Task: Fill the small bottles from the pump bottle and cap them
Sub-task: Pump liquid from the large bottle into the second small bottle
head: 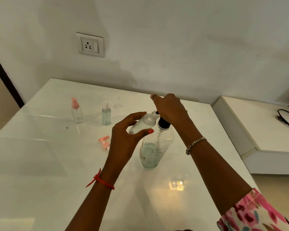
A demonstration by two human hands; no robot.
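The left hand (123, 135) grasps the tilted small bottle (143, 123), the right hand (170, 109) grips the pump bottle (155, 147) head; if the neck leaves the nozzle, liquid may spill.

Three small clear plastic bottles (76, 114), two capped at ten o'clock, one uncapped; one large clear pump bottle (154, 147); one loose pink spray cap (104, 142).

Dim, warm indoor light. A lamp's glare reflects off the glossy white table (177, 185), and soft shadows cross the wall (123, 75). Wide-angle distortion bends the edges. Overall focus is slightly soft.
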